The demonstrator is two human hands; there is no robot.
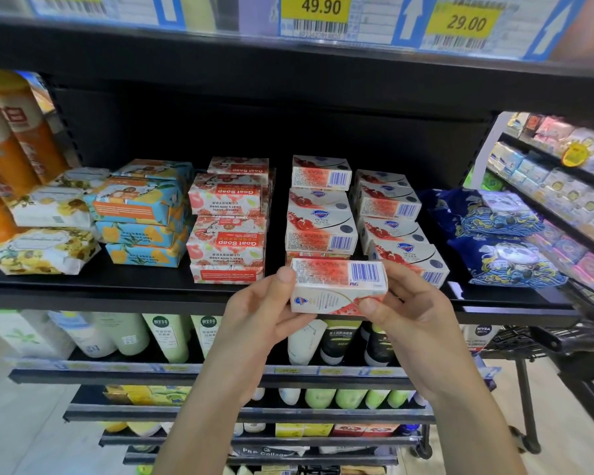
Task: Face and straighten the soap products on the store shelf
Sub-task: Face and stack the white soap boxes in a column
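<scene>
Soap box (338, 286) of white-red cardboard is pinched at its ends by left hand (254, 317) and right hand (412, 320), lengthwise along black shelf (117, 296) front edge.

Up top are two yellow price tags. One tag (317, 6) says 49.90, and the other tag (466, 22), to its right, says 29.00. A white arrow (413, 18) on blue points up between them. Tall orange bottles (18, 132) stand at the far left. One row down, pale green tubes (167, 337) stand on the left and black tubes (338, 344) to their right. A Nivea Men pack (483, 332) is further right. Lower still is a row of green bottles (348, 397). On the right, another rack (546, 176) is full of pastel packs, and it has a round yellow sticker (576, 154). A black wire basket (515, 341) sits below that rack.
</scene>
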